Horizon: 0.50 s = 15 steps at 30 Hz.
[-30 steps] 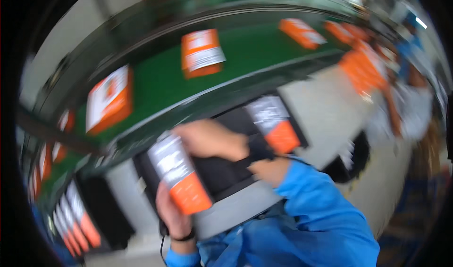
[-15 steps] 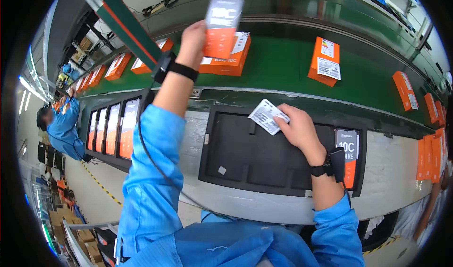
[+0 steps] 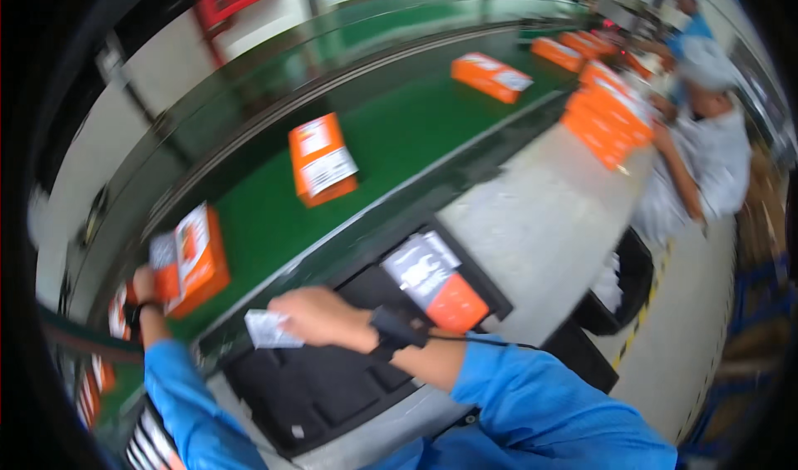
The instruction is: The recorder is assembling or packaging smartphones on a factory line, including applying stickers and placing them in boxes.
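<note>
On the left, my left hand point(image 3: 144, 285) is closed on a flat phone point(image 3: 165, 264) with a grey and orange front, held against the side of an orange box point(image 3: 199, 258) on the green belt. The picture is blurred there, and the fingers are partly hidden. Over the black tray point(image 3: 332, 391), my right hand point(image 3: 320, 314) pinches a small stack of white printed labels point(image 3: 270, 329). Another phone point(image 3: 436, 283) with the same grey and orange front lies in the tray's right-hand compartment. A small pale scrap point(image 3: 297, 431) rests in the tray's near part.
Orange boxes with white labels stand along the green conveyor belt point(image 3: 399, 137), among them one box point(image 3: 322, 161) just beyond the tray. Stacked orange boxes point(image 3: 607, 117) sit at the bench's far right end. A co-worker in pale clothing point(image 3: 706, 146) is beside them.
My view has swung to the right, bringing the co-worker and stacked boxes further in. My left hand, still with the phone, is now beside an orange box. The labels stay in my right hand.
</note>
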Available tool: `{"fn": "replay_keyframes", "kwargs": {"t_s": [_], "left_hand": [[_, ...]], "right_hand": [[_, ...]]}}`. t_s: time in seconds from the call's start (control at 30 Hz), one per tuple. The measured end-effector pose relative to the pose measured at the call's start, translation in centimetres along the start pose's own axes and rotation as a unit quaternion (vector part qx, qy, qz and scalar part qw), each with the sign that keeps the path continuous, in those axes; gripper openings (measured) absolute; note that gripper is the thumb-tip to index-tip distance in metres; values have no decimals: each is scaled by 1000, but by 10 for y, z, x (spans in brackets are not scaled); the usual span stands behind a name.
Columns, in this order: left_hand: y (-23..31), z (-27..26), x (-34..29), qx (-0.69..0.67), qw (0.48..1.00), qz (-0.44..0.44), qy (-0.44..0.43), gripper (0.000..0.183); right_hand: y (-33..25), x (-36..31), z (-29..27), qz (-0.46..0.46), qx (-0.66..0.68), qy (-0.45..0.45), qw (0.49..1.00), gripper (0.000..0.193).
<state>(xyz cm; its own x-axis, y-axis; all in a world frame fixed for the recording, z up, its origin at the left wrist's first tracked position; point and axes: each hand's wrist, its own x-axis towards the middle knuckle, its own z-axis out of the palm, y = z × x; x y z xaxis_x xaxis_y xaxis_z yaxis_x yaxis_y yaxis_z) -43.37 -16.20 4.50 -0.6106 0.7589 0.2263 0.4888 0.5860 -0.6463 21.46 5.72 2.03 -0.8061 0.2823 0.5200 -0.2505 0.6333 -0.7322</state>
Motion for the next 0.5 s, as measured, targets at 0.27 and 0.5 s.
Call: {"fn": "replay_keyframes", "kwargs": {"t_s": [0.27,0.5], "left_hand": [[274,-121,0,-312,944,105,38,64],[355,-272,-58,-300,952,-53,-29,87]], "right_hand": [[30,-6,-8,62,-51,28,996,14],[37,-12,-22,90,-98,-15,991,17]]}}
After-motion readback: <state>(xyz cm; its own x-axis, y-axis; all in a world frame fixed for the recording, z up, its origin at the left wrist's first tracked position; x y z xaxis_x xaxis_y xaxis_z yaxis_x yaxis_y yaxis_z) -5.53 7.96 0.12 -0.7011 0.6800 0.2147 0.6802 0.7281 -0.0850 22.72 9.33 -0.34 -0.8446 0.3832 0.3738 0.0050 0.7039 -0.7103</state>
